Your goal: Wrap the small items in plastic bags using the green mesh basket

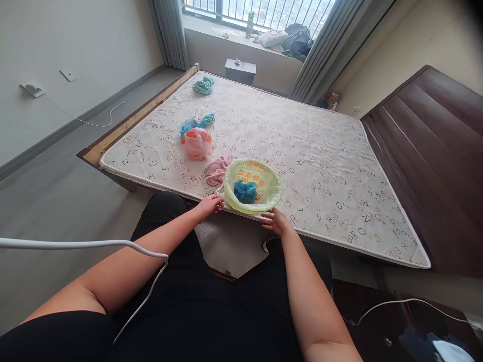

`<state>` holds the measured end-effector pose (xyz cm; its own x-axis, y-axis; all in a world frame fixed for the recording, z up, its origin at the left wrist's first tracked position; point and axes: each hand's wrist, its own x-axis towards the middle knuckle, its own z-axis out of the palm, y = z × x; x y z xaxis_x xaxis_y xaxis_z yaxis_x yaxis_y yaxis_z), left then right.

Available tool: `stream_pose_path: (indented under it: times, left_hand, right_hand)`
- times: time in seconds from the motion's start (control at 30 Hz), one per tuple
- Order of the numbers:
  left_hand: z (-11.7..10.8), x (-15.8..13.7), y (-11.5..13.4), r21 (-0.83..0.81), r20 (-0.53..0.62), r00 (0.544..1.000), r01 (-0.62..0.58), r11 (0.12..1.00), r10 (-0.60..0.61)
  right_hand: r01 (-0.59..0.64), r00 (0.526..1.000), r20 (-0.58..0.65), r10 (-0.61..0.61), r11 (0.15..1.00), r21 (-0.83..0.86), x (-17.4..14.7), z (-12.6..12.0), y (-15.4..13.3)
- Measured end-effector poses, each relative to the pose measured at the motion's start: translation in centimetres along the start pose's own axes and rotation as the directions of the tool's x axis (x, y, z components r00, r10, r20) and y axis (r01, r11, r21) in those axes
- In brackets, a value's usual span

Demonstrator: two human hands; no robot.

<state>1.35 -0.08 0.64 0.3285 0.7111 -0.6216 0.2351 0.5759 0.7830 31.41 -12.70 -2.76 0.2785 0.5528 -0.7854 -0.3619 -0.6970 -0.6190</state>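
A bin lined with a pale yellow-green plastic bag (269, 186) rests at the near edge of the mattress, its mouth tilted toward me. Orange printing shows on the liner, and a crumpled blue plastic bag (245, 192) lies inside. Just left of the bin's near side is my left hand (211, 205), fingers loosely bent and apart, at the mattress edge. My right hand (275, 221) is below the bin's right side with its fingers spread. Neither hand grips anything that I can see. A folded pink cloth (218, 171) touches or nearly touches the bin's left side.
On the patterned mattress (317, 171) lie a pink-orange plastic bag (197, 144), a blue bag (190, 125) and a green cloth bundle (204, 86). A white cable (83, 244) crosses over my left arm. The dark headboard (426, 171) stands right; a small nightstand (240, 70) is beyond the bed.
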Motion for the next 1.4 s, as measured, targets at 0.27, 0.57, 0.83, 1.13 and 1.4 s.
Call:
stream_pose_path:
  times: [0.27,0.57,0.83,1.13,1.4]
  left_hand:
    - [-0.1,0.2,-0.3,-0.024,-0.002,1.000,-0.010,1.000,0.010]
    - [-0.1,0.5,-0.6,-0.039,0.007,1.000,0.012,0.999,-0.012]
    - [0.0,0.3,-0.4,-0.150,0.072,0.995,0.079,0.986,-0.069]
    - [0.0,-0.5,0.0,-0.549,0.202,0.979,0.107,0.829,0.008]
    - [0.1,-0.3,0.2,-0.600,0.122,0.990,0.017,0.800,0.070]
  right_hand:
    - [-0.008,1.000,0.017,0.009,1.000,-0.007,-1.1,0.9,0.5]
    - [0.010,0.990,0.136,-0.030,0.990,0.142,-1.4,2.0,1.0]
    - [-0.021,0.992,0.126,-0.019,0.951,0.310,-1.0,2.5,1.3]
    - [0.142,0.989,-0.045,-0.139,0.841,0.522,0.1,4.4,1.6]
    - [0.346,0.937,-0.249,-0.246,0.764,0.545,-0.1,3.7,1.4]
